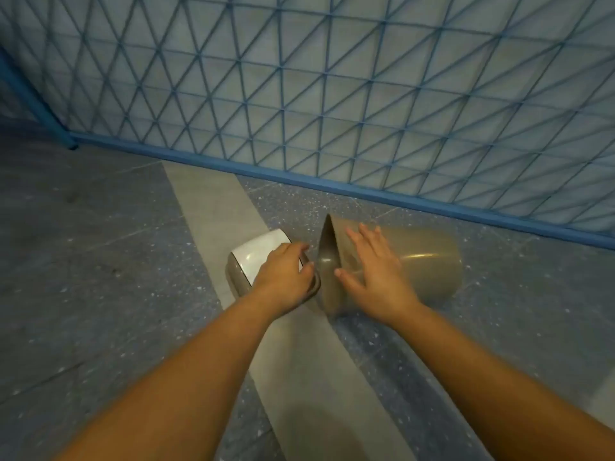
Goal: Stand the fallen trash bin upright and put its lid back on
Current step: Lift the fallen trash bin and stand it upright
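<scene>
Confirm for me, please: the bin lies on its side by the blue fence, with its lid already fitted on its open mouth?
Not quite. The head view shows the lid off the bin, lying on the floor beside its open mouth under the left hand. The bin does lie on its side by the blue fence.

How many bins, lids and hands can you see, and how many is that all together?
Bins: 1, the tan trash bin lying on its side
Lids: 1, the white-topped lid on the floor
Hands: 2, left hand and right hand
Total: 4

Two bare forearms, no sleeves, left grip (283, 272) and right grip (376, 274) ungloved, no rings
</scene>
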